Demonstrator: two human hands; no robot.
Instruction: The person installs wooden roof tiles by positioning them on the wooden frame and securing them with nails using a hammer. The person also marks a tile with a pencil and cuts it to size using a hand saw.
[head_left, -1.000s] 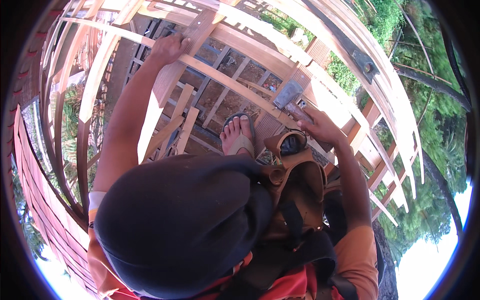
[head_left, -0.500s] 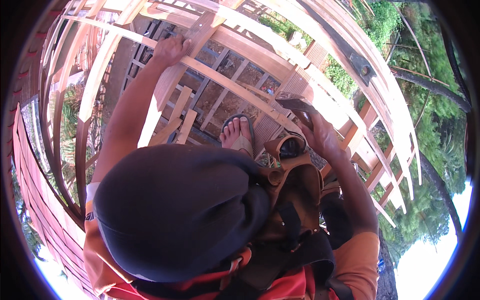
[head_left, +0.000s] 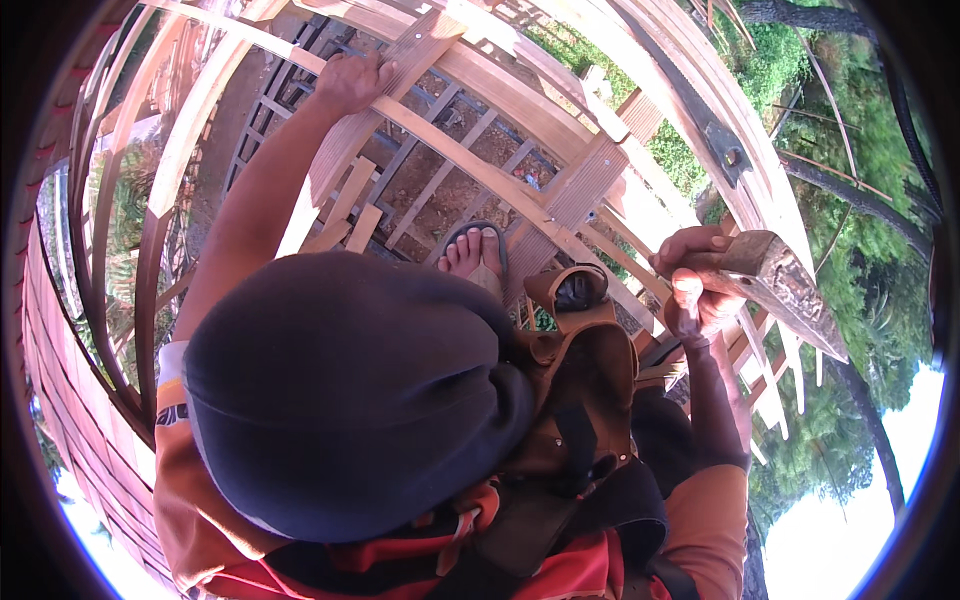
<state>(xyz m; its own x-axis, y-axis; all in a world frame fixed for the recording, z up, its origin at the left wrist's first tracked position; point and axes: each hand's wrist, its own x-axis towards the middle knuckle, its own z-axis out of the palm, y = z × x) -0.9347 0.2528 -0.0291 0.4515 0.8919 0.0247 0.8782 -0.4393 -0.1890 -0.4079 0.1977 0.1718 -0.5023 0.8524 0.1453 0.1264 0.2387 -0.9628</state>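
My left hand is closed over a thin wooden strip where it crosses a wide grooved plank. The strip runs from there toward the lower right, over a second grooved plank. My right hand is raised at the right, its fingers wrapped round a hammer. The hammer's worn, rusty head points to the right and tapers to an edge. Most of its handle is hidden by the fingers. The hammer is apart from the strip.
A brown leather tool pouch hangs at my right side. My foot in a sandal stands near the second plank. Below, a metal grid lies over soil. A long dark blade rests along the beams at upper right.
My right hand has swung up and to the right with the hammer, from low beside the second plank. My left hand stays on the strip; the view has shifted slightly.
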